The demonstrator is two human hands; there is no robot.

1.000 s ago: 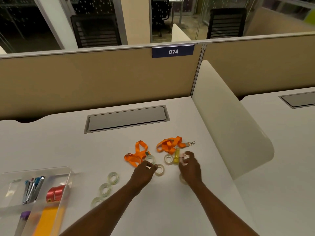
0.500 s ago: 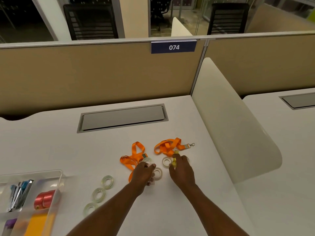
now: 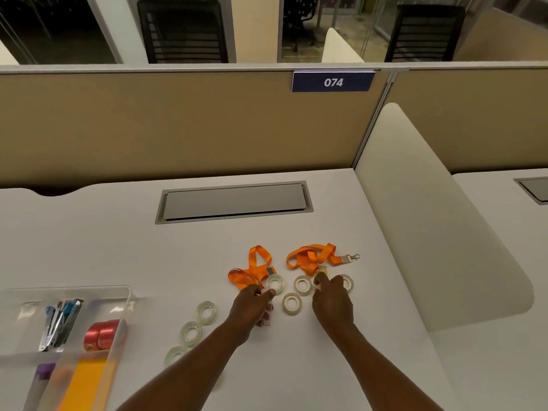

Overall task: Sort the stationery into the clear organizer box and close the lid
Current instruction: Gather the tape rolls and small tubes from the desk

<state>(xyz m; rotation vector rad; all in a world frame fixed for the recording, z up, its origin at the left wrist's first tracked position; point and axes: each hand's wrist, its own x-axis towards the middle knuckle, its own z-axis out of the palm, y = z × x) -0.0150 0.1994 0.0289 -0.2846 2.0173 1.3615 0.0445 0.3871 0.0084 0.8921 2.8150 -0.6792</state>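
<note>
Tape rolls (image 3: 292, 304) lie loose on the counter (image 3: 118, 256), well right of the organizer box (image 3: 126, 307). Left hand (image 3: 252, 307) curled, apparently holding something pinkish; right hand (image 3: 332, 301) pinches a yellowish item (image 3: 321, 270). Gather several rolls per trip.

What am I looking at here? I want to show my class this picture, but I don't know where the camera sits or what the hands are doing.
There is no machine: the camera is worn on a person's head and looks down at their own two bare hands over a white desk. The left hand is closed around something small and pinkish; I cannot tell what. The right hand pinches a small yellowish item. Around them lie two orange lanyards and several clear tape rolls. At the lower left stands the clear organizer box, open, already holding red rolls and some metal tools.
</note>
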